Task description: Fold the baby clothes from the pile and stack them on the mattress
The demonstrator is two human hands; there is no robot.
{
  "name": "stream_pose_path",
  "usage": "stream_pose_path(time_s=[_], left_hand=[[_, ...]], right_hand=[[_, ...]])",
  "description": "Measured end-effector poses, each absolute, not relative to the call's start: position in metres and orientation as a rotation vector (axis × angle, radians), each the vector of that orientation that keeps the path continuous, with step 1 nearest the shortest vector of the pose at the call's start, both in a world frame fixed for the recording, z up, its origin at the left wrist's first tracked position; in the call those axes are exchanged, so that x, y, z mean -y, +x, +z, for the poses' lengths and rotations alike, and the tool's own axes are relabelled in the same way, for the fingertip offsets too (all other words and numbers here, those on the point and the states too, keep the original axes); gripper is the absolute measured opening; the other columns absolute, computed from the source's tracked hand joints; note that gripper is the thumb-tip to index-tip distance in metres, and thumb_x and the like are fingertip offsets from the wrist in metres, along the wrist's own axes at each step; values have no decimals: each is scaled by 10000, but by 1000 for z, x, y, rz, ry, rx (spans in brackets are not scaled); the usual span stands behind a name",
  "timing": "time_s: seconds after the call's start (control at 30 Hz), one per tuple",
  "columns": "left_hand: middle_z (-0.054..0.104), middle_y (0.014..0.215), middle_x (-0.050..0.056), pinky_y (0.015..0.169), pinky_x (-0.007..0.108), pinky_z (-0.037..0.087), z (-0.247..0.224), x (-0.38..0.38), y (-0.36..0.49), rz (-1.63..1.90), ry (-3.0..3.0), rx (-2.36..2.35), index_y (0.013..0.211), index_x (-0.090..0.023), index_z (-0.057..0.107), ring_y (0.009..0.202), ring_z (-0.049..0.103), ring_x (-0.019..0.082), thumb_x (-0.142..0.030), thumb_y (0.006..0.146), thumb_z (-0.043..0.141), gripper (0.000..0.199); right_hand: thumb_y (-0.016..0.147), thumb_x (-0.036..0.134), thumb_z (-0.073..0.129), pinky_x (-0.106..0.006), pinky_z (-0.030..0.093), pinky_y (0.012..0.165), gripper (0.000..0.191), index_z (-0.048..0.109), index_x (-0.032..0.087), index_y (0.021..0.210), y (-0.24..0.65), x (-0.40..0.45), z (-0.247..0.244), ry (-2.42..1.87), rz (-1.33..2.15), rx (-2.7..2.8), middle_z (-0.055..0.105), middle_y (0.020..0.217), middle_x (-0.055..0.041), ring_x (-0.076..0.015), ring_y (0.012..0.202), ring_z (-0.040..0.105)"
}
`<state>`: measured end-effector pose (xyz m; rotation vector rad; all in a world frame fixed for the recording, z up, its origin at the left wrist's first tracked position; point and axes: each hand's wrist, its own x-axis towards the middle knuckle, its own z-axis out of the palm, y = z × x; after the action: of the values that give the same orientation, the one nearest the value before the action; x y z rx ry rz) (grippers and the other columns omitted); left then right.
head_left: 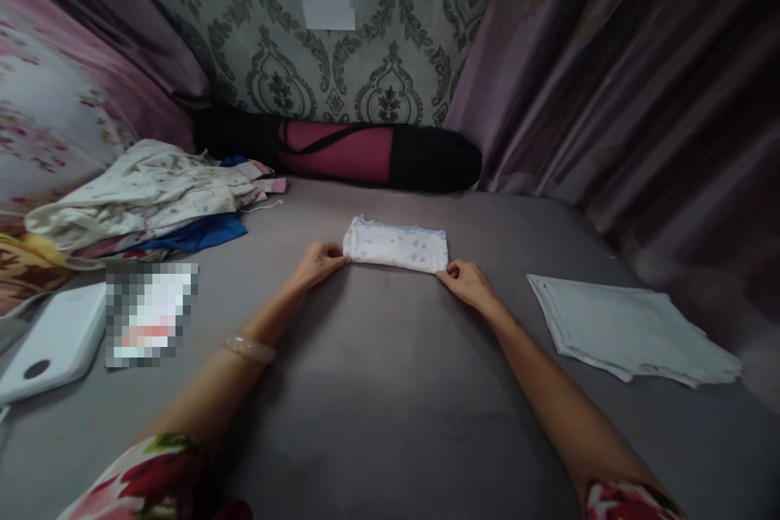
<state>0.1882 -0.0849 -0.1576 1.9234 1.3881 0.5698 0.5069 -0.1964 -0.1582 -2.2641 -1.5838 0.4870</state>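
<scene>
Folded white cloth [396, 249], faint blue print, lies flat on the grey sheet [390, 390], just above centre of frame. Left hand [321, 262]: thumb and fingers pinched together on its lower-left corner. Right hand [468, 284]: same pinch, lower-right corner. Paired corner hold probably keeps the near edge taut and straight; the flat bed surface backs it. Pale folded cloths [627, 329] lie at right of frame, well apart, seemingly leaving the middle free for handling. Rumpled garments [158, 191] heaped upper left, likewise outside the hands' space.
</scene>
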Motion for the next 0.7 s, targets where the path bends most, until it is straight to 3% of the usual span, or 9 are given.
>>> stream_pose_path(time_s=[0.2, 0.53, 0.63, 0.7], left_hand=[[626, 686, 18, 615, 244, 379, -151, 89, 196, 558, 2005, -1439, 794, -134, 699, 677, 555, 160, -406, 691, 535, 334], [488, 529, -35, 496, 226, 285, -139, 53, 181, 268, 2108, -1307, 608, -161, 615, 541, 444, 113, -354, 635, 547, 206], [591, 636, -2, 548, 229, 369, -136, 52, 177, 191, 2183, -1310, 752, -154, 656, 617, 531, 145, -304, 647, 560, 207], [658, 820, 58, 671, 263, 443, -135, 58, 182, 325, 2327, -1407, 921, -141, 662, 762, 592, 189, -275, 702, 552, 279]], right_hand=[[825, 368, 595, -224, 359, 586, 223, 696, 169, 807, 509, 192, -160, -2221, 447, 1662, 696, 778, -39, -150, 700, 610], [772, 410, 617, -215, 313, 491, 257, 679, 171, 701, 537, 177, -162, -2258, 669, 1606, 602, 579, 17, -120, 545, 529], [802, 388, 607, -223, 362, 533, 236, 686, 172, 747, 536, 182, -153, -2279, 662, 1685, 645, 653, -3, -141, 612, 575], [865, 343, 543, -254, 428, 644, 238, 700, 166, 847, 526, 183, -145, -2300, 451, 1724, 693, 796, -59, -181, 750, 625]])
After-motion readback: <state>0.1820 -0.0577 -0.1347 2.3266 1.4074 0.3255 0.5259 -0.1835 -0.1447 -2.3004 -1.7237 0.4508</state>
